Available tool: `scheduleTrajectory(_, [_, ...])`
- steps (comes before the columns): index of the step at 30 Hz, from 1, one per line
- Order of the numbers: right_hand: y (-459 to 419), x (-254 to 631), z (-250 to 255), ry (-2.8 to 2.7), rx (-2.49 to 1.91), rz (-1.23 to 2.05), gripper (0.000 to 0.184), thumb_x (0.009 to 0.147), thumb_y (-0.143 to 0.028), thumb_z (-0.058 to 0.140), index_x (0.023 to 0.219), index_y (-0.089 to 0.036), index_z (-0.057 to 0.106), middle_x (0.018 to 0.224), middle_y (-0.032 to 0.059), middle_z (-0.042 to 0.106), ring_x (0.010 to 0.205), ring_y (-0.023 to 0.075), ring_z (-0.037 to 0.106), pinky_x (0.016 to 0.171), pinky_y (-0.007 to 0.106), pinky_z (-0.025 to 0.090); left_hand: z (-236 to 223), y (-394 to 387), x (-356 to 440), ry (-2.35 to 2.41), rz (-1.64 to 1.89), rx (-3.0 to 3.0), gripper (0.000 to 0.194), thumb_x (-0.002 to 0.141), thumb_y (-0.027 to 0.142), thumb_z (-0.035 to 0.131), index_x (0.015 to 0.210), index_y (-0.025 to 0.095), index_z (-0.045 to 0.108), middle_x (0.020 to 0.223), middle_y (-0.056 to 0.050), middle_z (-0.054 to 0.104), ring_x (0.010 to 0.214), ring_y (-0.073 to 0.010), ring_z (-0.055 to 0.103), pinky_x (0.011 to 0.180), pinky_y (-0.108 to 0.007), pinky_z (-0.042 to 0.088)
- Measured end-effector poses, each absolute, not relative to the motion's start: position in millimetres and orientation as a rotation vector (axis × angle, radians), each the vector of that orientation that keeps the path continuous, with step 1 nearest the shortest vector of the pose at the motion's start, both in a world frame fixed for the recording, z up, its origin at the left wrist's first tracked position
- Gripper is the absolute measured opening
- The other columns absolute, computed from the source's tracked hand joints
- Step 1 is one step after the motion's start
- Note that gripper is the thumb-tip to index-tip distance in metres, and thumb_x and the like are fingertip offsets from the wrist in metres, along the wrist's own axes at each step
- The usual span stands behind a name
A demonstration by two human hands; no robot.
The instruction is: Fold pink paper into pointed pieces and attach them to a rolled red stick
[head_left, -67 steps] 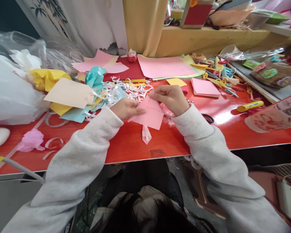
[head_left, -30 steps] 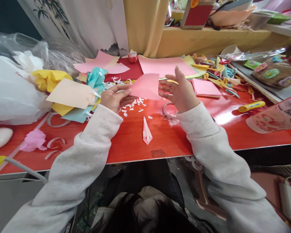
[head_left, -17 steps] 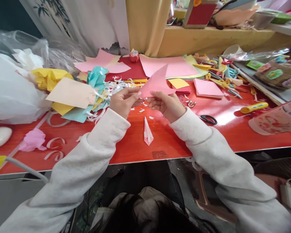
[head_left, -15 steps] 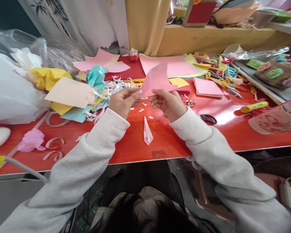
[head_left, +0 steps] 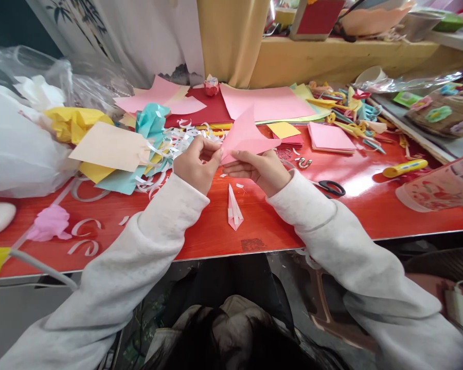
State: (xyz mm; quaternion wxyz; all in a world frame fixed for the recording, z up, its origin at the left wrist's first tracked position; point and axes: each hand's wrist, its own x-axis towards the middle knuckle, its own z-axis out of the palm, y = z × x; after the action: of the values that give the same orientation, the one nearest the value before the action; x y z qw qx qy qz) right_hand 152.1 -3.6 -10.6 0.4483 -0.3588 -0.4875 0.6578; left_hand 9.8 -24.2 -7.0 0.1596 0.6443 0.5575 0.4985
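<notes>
A pink sheet of paper is held in the air between both hands, its upper part curving upward. My left hand pinches its lower left corner between thumb and fingers. My right hand grips the lower edge, thumb on top and fingers underneath. Below the hands, on the red table, lies a narrow folded pink paper piece with its point facing away from me. Small white paper scraps lie just beyond it. Black-handled scissors lie right of my right hand, their blades partly hidden by the sleeve.
A pile of white paper strips and a beige card lie to the left. A stack of pink squares, a yellow glue-like tube and a pink patterned cup are on the right. The red table's front edge is near me.
The right hand let go of the pink paper, opened, then took hold of its lower edge. The paper was turned and raised. Lately both hands have drawn slightly closer together at its lower corner.
</notes>
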Motion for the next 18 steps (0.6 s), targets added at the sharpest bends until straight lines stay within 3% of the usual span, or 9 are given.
scheduleTrajectory(6, [-2.3, 152.1, -14.1, -1.152, -0.915, 1.65, 0.006, 0.075, -0.014, 0.057, 0.078, -0.009, 0.059, 0.07, 0.0065, 0.069, 0.066, 0.0128, 0.067, 0.07, 0.025, 0.058, -21.7, -18.5, 8.7, 1.607, 1.482, 2.386, 0.011, 0.08, 0.021, 0.051, 0.072, 0.018, 0.058, 0.072, -0.002, 0.062, 0.065, -0.0109, 0.057, 0.059, -0.023, 0.046])
scheduleTrajectory(13, [1.4, 155.1, -17.3, -1.142, -0.793, 1.656, 0.014, 0.072, -0.022, 0.064, 0.082, -0.011, 0.061, 0.077, 0.0043, 0.069, 0.07, 0.0113, 0.067, 0.073, 0.024, 0.057, -22.5, -16.1, 8.8, 1.523, 1.508, 2.495, 0.015, 0.08, 0.025, 0.052, 0.079, 0.018, 0.065, 0.079, -0.005, 0.065, 0.072, -0.0129, 0.06, 0.064, -0.024, 0.049])
scheduleTrajectory(18, [1.8, 155.4, -15.3, -1.134, -0.89, 1.599, 0.018, 0.073, -0.027, 0.063, 0.081, -0.011, 0.061, 0.069, 0.0038, 0.068, 0.062, 0.0094, 0.065, 0.063, 0.02, 0.056, -16.1, -19.6, 10.3, 1.414, 1.438, 2.342, 0.015, 0.076, 0.021, 0.054, 0.079, 0.016, 0.068, 0.082, -0.005, 0.066, 0.077, -0.0135, 0.062, 0.072, -0.026, 0.05])
